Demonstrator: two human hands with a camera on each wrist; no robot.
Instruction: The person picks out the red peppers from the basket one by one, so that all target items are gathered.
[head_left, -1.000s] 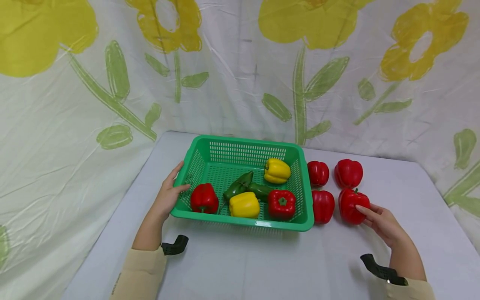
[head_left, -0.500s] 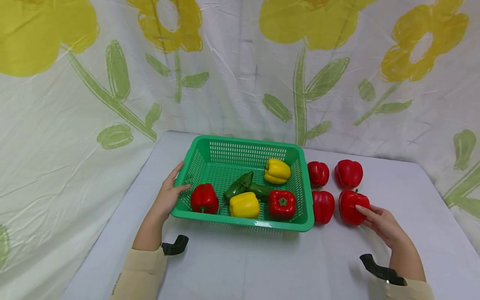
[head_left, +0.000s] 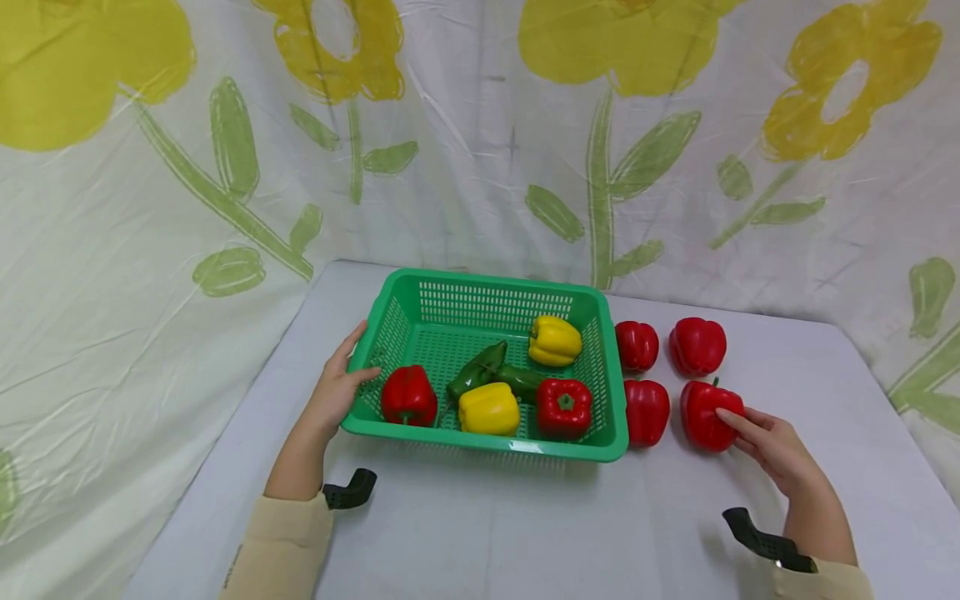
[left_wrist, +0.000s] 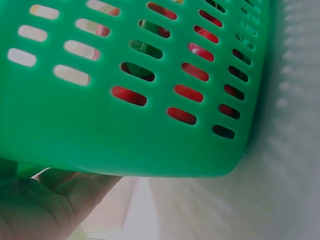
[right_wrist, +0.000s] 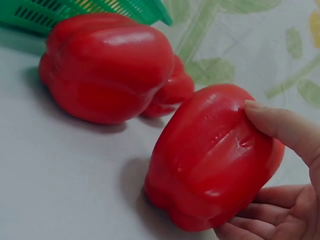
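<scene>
A green plastic basket (head_left: pixel 487 450) stands on the table, holding two red bell peppers, two yellow ones and long green peppers. My left hand (head_left: pixel 337 387) grips its left rim, thumb over the edge; in the left wrist view the hand (left_wrist: pixel 55 207) shows below the slotted basket wall (left_wrist: pixel 125 145). To the basket's right, my right hand (head_left: pixel 776 450) holds a red bell pepper (head_left: pixel 705 417) between thumb and fingers. In the right wrist view this pepper (right_wrist: pixel 210 160) is tilted, with the thumb on top and the fingers beneath.
Three more red bell peppers lie close by: one by the basket's right wall (head_left: pixel 647 414), one behind it (head_left: pixel 637 346) and one at the back right (head_left: pixel 697 346). A flower-patterned cloth (head_left: pixel 450 225) hangs behind the white table (head_left: pixel 465 533).
My right hand and the red bell pepper in it have shifted slightly to the right. The left hand and the basket have stayed in place.
</scene>
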